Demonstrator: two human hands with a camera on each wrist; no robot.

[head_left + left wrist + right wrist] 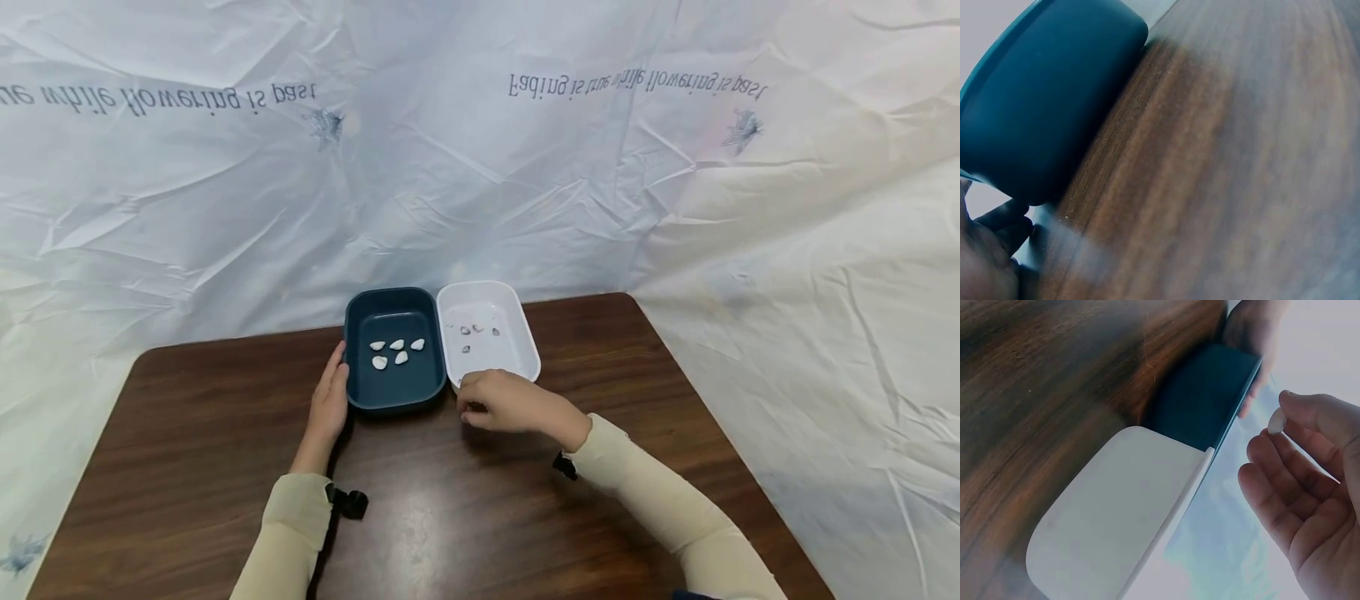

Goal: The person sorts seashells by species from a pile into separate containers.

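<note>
My left hand [327, 404] rests against the left wall of the dark blue tray [396, 400], its fingers extended along the side. In the left wrist view, the fingertips [1013, 225] show beside the tray's lower corner. Several white shells [379, 362] lie in two rows inside this tray. Over the near edge of the white tray [530, 367] is my right hand [513, 402]. Its thumb and index finger pinch a small white shell [1277, 420], best seen in the right wrist view. Several small shells with darker markings [466, 349] lie in the white tray.
Both trays stand side by side at the back of the brown wooden table [420, 517]. Behind and to the right hangs a wrinkled white sheet [450, 200] with printed lettering. A black strap piece [348, 503] sits at the left wrist.
</note>
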